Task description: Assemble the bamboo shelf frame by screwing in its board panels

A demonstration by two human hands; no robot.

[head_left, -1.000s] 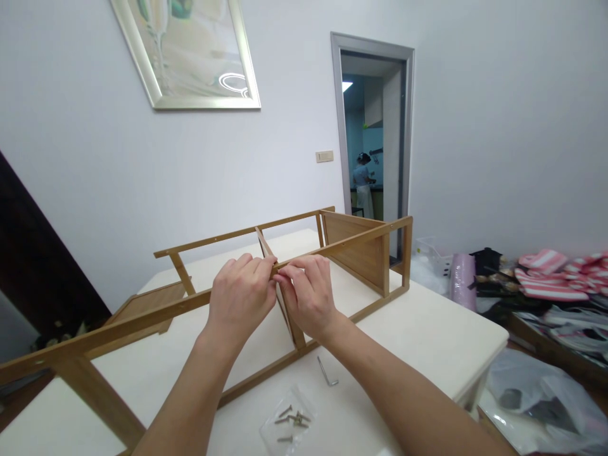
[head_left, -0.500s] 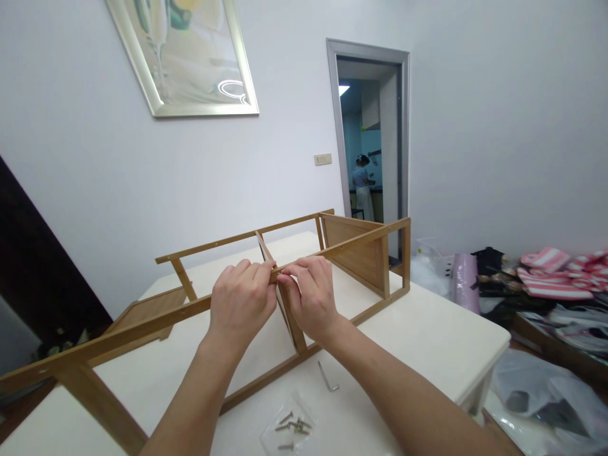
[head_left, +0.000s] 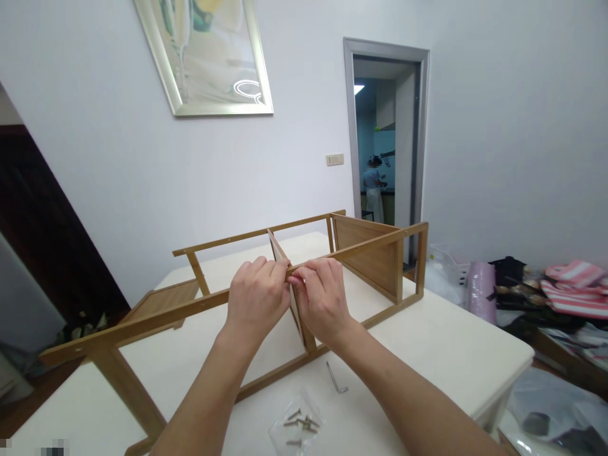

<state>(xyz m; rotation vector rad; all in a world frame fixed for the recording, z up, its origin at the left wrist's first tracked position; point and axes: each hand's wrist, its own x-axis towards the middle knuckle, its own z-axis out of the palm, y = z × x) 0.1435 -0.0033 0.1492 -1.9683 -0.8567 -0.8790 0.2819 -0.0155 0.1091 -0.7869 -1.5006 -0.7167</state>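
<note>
A wooden shelf frame [head_left: 209, 305] lies on its side on the white table. My left hand [head_left: 259, 294] is closed over its upper rail, where a middle shelf board [head_left: 300, 316] meets it. Right beside it, my right hand [head_left: 323, 294] is pinched against the same joint, thumb and fingertips together. Whatever sits between those fingertips is too small and covered to make out. Below the hands, an L-shaped hex key [head_left: 336, 379] lies on the table, near a clear plastic bag [head_left: 280, 430] with several screws [head_left: 304, 423] on it.
The white table [head_left: 456, 335] ends at a rounded corner on the right. Another wooden panel [head_left: 164, 297] lies at the far left. Beyond the table's right side are a purple roll [head_left: 481, 292], striped cloth [head_left: 577, 291] and plastic bags. A person [head_left: 373, 187] stands through the doorway.
The view has turned a little to the left, so everything appears shifted right. Both hands keep their place at the same joint, with only slight finger movement.
</note>
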